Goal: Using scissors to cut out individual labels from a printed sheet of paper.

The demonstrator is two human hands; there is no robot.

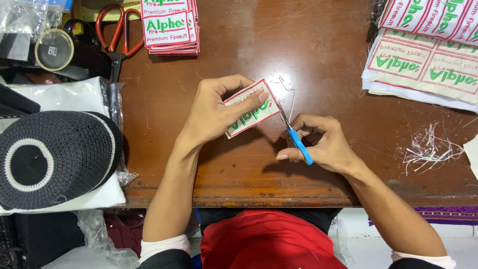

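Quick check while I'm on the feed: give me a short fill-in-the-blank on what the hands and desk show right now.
1. The left hand holds a cloth patch with a ____ border.
2. The right hand works small snips with a ____ handle.
3. The stack of cut patches lies beside large scissors with ____ handles.
4. The knitted cap lies at the desk's ____ edge.

Missing words: red; blue; red; left

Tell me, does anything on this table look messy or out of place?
Only a little: a tangle of white thread scraps lies loose on the wooden table beyond the right hand, which holds small blue-handled snips against the patch in the left hand.
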